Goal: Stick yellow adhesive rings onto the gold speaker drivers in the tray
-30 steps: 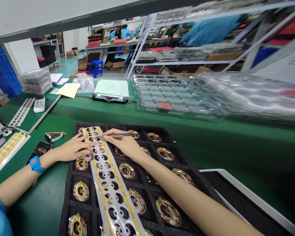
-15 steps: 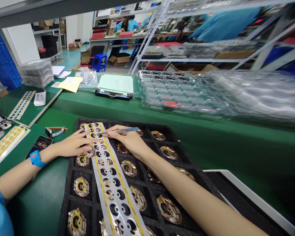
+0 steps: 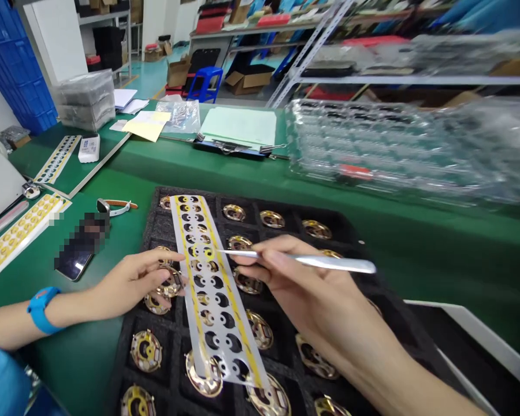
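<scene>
My left hand (image 3: 134,280) holds a round gold-coloured watch part (image 3: 170,281) between thumb and fingers, beside the left edge of a white-and-yellow adhesive sheet (image 3: 223,277). My right hand (image 3: 305,289) pinches silver tweezers (image 3: 329,263), their points toward the left. A small yellow ring-shaped sticker (image 3: 209,254) is at the tweezer tips, over the sheet; whether it is free of the sheet I cannot tell. The sheet, with rows of dark crescent shapes, lies across a black foam tray (image 3: 169,329). More round gold parts (image 3: 146,351) sit in the tray's compartments.
Left of the tray lie a phone (image 3: 80,254), a wristwatch (image 3: 117,207) and a yellow sticker sheet (image 3: 19,231). Behind are a clipboard with green paper (image 3: 242,127) and clear plastic trays (image 3: 351,144). A white-edged panel (image 3: 472,329) lies at right.
My right hand with the tweezers has moved from the sheet's top toward me, and a yellow sticker now shows at the tips. My left hand has drawn back from the sheet with the watch part.
</scene>
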`<state>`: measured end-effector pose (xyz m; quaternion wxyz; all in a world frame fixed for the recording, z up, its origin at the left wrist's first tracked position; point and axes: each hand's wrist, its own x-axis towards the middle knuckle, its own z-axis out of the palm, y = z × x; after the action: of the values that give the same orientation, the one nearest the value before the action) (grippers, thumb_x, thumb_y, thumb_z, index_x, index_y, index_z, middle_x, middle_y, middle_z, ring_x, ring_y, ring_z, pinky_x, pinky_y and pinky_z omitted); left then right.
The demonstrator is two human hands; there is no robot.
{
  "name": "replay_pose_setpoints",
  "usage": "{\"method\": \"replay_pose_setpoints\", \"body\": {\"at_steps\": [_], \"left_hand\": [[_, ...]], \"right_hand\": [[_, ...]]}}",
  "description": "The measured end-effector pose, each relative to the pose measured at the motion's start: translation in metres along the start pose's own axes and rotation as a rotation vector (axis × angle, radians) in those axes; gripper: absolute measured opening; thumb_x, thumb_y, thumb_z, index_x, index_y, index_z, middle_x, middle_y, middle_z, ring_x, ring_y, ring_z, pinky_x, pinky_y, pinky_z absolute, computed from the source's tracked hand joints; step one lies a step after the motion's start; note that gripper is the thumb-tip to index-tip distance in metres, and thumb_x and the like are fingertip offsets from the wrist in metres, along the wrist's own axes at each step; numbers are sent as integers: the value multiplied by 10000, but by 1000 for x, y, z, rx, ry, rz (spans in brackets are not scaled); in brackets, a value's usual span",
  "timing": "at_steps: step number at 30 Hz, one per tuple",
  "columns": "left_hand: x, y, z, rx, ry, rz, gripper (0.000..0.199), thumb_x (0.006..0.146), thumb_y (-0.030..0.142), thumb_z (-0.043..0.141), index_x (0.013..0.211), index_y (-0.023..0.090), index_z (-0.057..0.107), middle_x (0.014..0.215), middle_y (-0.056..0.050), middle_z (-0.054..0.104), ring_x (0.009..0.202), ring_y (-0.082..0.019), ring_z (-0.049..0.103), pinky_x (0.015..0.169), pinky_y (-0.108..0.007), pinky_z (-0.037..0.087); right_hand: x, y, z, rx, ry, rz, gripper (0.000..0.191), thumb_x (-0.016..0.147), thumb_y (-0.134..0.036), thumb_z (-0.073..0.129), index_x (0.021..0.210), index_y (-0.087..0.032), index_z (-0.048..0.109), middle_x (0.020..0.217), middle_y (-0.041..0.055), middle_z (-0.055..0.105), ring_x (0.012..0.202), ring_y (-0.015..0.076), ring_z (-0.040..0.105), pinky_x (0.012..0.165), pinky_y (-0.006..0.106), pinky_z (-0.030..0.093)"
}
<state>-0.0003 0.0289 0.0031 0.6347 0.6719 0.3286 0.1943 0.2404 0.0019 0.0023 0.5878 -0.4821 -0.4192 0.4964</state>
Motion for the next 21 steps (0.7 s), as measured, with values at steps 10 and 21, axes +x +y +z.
{"method": "replay_pose_setpoints", "body": {"at_steps": [10, 21], "left_hand": [[-21, -12, 26, -657, 73, -146, 131, 847, 136, 614, 977, 149, 606, 974, -56, 717, 925, -158, 717, 728, -216, 594], [-22, -14, 24, -766, -2, -235, 312, 842, 403, 690, 974, 135, 598, 865, -55, 723, 753, -148, 732, 632, -211, 585]], "right_hand": [[-48, 10, 16, -50, -3, 20, 143, 707, -476, 772, 704, -333, 763, 701, 0, 760, 643, 139, 737, 638, 141, 584], [-59, 15, 12, -61, -66, 18, 59, 784, -434, 720, 781, -387, 756, 758, -31, 773, 687, 127, 743, 672, 156, 592]]}}
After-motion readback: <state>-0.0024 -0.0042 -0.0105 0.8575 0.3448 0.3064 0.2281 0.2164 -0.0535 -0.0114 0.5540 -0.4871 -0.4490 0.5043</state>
